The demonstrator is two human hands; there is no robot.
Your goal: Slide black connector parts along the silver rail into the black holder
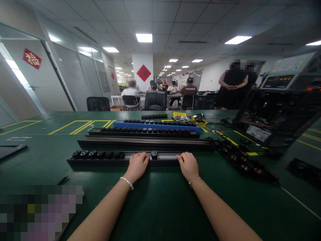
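A long black power strip housing [100, 162] lies across the green table in front of me. Several black socket modules [100, 154] sit in a row at its left end, and a single socket module [154, 154] stands in the bare silvery channel between my hands. My left hand [138, 164] is closed over the housing just left of that single module, fingers curled at its far side. Near the right end, my right hand [189, 165] is closed on the same housing. The fingertips of both hands are partly hidden.
Beyond lie an empty black housing [145, 144], a housing full of sockets [145, 132] and a blue one [160, 125]. Linked socket modules [240, 159] spread to the right, near an open equipment rack [265, 117]. A blurred dark-edged item [62, 214] lies front left.
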